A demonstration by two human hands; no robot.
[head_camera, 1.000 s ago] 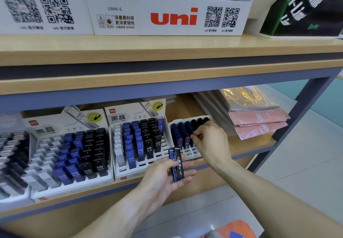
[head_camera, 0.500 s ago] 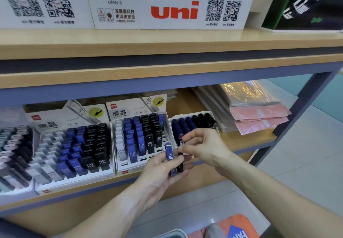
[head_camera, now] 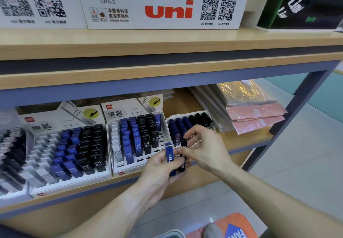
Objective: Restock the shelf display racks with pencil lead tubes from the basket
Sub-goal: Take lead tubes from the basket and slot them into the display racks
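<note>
My left hand [head_camera: 159, 169] grips a blue lead tube [head_camera: 169, 156] upright in front of the lower shelf. Beside it stands a black lead tube [head_camera: 183, 156], which my right hand [head_camera: 204, 148] pinches near its top; its lower end still sits in my left hand. Behind my hands is a small white rack [head_camera: 187, 124] with blue and black tubes. To its left stand a middle rack [head_camera: 137, 137] and a larger left rack [head_camera: 68, 148], both part-filled with white, blue and black HB 0.5 tubes. The basket's rim [head_camera: 172, 235] shows at the bottom edge.
Pink and yellow plastic packets [head_camera: 254, 113] lie on the shelf's right end beside the grey shelf post [head_camera: 289, 119]. White "uni" display boxes [head_camera: 163, 5] stand on the upper shelf. An orange shoe [head_camera: 230, 226] shows on the tiled floor below.
My right hand left the small rack and came down to my left hand, taking hold of the black tube. The view shifted slightly downward.
</note>
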